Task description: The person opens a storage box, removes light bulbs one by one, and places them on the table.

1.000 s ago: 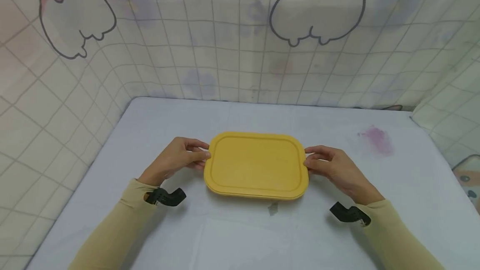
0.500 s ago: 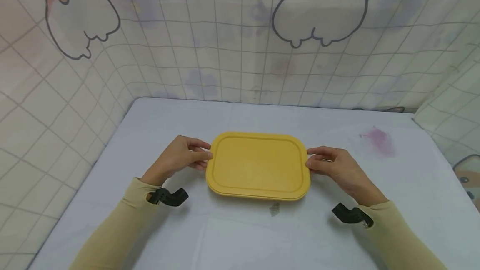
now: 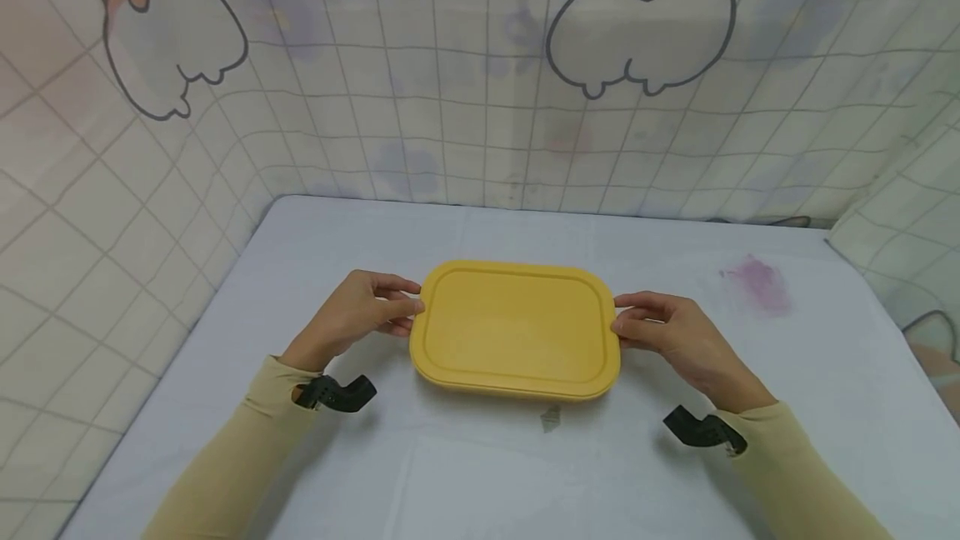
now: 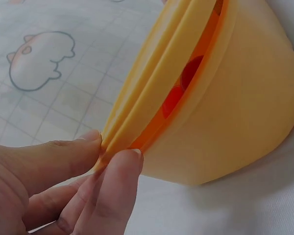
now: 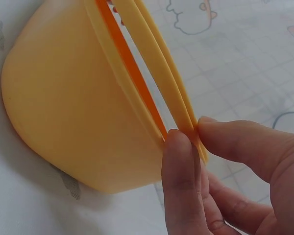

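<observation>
In the head view, a yellow rectangular lid (image 3: 515, 327) with rounded corners lies between the two hands. My left hand (image 3: 352, 315) pinches its left end between thumb and fingers. Its right end is pinched the same way by my right hand (image 3: 671, 336). Beneath the lid, a yellow container (image 4: 230, 107) stands on the table, mostly hidden from above. Both wrist views show a gap between lid and container rim. Through that gap, something red (image 4: 174, 102) shows inside the container in the left wrist view; its kind cannot be made out.
The table (image 3: 480, 473) has a white cover with a pink stain (image 3: 761, 283) at the back right and a small grey mark (image 3: 551, 418) in front of the container. A grid-patterned curtain (image 3: 450, 107) with cartoon animals hangs behind and at both sides.
The lid's far edge sits slightly higher in the head view than half a second ago. Both hands keep their hold at its ends, and the background has shifted a little to the right.
</observation>
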Tool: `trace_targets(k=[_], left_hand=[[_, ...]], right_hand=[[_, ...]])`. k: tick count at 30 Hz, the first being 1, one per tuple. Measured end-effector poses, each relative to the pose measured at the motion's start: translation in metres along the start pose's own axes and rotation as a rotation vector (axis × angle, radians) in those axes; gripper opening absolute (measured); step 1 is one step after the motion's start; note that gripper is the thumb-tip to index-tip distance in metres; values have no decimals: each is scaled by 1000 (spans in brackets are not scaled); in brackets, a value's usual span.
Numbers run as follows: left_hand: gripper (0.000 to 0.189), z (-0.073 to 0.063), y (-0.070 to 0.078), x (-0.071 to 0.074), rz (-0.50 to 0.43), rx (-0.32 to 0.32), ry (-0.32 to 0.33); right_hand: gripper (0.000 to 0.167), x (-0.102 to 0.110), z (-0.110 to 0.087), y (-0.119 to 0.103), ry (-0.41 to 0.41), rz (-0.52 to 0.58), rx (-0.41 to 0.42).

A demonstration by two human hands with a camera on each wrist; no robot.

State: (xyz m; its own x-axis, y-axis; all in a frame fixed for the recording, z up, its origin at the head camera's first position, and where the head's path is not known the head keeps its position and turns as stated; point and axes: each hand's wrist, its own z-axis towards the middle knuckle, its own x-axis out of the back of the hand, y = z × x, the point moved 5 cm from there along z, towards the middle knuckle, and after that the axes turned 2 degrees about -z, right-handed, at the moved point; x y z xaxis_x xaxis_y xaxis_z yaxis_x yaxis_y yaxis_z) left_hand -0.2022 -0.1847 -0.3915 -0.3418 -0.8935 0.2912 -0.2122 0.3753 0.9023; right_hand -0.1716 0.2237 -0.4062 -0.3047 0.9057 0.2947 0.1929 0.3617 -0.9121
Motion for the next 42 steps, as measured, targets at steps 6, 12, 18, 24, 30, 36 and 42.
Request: trace_targets(k=[6,12,18,24,30,36,42], left_hand=[[47,-2,1,-1,-29,-4,4],[48,-6,1,-1,-51,-7,2],[46,-7,2,1,-69,-12,6],[45,-10,5,2,-76,-15,-2],[48,-9,9,4,-73,-37,-29],[51,-8,16,7,-67,-51,-43],[52,-6,23,8,-47,-62,-47]], right_hand=[[59,-2,0,-2,-6,67,12],[58,-4,-1,-5,-16,94,51],[57,-3,1,-7,-9,79,60],[59,-2,0,-9,-3,68,37],[60,2,0,-13,1,51,39],[60,6,1,-18,-1,49,28],[59,11,4,-24,7,16,38]])
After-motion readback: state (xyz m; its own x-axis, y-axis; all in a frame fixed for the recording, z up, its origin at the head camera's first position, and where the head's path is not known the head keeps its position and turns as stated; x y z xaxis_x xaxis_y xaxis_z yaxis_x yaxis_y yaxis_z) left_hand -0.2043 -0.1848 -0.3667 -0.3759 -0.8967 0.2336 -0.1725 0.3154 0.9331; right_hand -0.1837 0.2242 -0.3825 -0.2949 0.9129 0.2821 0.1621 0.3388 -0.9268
